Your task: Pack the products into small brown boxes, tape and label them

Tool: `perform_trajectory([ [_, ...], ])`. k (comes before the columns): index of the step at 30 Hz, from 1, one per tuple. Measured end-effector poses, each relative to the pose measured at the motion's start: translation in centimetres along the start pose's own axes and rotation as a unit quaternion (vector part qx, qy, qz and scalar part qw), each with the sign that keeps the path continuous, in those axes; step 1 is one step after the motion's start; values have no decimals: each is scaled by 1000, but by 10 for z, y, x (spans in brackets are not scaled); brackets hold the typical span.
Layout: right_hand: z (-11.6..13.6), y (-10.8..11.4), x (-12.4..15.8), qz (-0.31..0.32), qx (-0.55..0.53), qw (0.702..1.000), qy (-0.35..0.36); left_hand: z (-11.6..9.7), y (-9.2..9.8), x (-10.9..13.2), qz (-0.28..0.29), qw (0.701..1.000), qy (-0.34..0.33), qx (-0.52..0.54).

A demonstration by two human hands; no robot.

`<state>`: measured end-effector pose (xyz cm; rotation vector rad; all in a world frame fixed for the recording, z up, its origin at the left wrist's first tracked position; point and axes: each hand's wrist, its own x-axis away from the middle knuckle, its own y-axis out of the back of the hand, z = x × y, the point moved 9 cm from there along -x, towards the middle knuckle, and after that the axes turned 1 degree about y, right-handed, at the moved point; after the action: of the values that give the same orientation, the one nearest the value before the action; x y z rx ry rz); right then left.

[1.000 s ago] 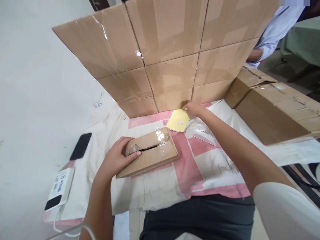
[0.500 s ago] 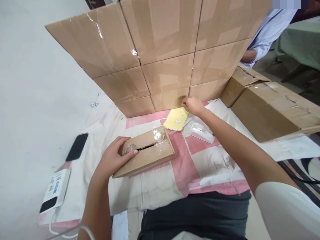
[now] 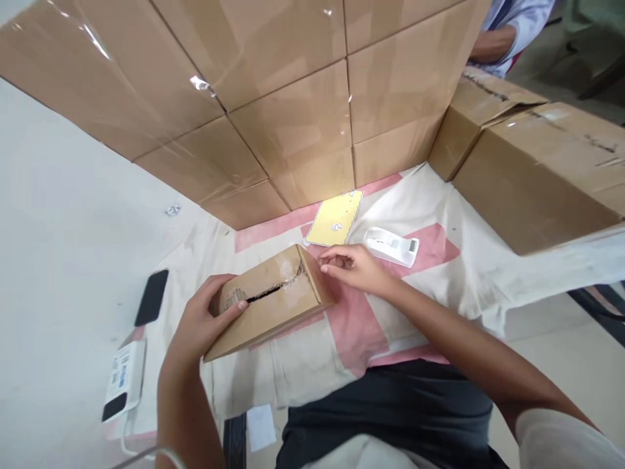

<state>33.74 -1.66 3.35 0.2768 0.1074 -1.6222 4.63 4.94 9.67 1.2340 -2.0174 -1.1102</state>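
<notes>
The left hand point(image 3: 208, 312) grips the box point(image 3: 280, 309) at its left end, thumb laid on the top beside the torn slit and the other fingers curled over the far edge. The box thus sits within the left fingers' grasp, tilted away to the right on the cloth point(image 3: 469, 273). The right hand point(image 3: 355, 267) is at the box's opposite end, its thumb and fingers drawn close together and pointing at the end face; whether they touch it, or pinch something small, I cannot tell. Just past the right fingers lies a yellow card point(image 3: 334, 223), flat, near the foot of a wall of cartons point(image 3: 293, 143) that stands across the far side. A white device point(image 3: 390, 247) with a small grey patch at one end lies just beyond the right hand, to the right of the card. Further out, to the left of the left hand, are a black phone point(image 3: 151, 298) and a white unit point(image 3: 125, 374) with a cable. Two brown boxes point(image 3: 527, 185) stand at the far right, and behind them shows another person's pale sleeve point(image 3: 530, 29).
</notes>
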Motion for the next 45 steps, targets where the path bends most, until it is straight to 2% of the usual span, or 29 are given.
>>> perform_trajectory([
  [3,-1,-12,3,28,-46,998,11,-2,1,2,-5,1000,4,10],
  [8,-13,-6,2,-10,-135,991,-22,-4,1,5,-19,999,17,36],
  [12,-23,-11,0,5,-152,987,-50,-6,2,6,-27,998,29,42],
  [22,-30,-19,-1,37,-160,983,-78,-3,3,7,-18,999,33,18],
  [25,-25,-22,-2,73,-149,985,-42,-4,3,9,-26,999,41,17],
  [28,-12,-24,-2,114,-79,990,34,-5,3,10,-28,999,40,14],
  [32,0,-25,2,132,6,985,111,-9,2,10,-12,1000,16,13],
  [45,3,-27,3,146,39,981,124,-11,2,10,-4,1000,-4,14],
])
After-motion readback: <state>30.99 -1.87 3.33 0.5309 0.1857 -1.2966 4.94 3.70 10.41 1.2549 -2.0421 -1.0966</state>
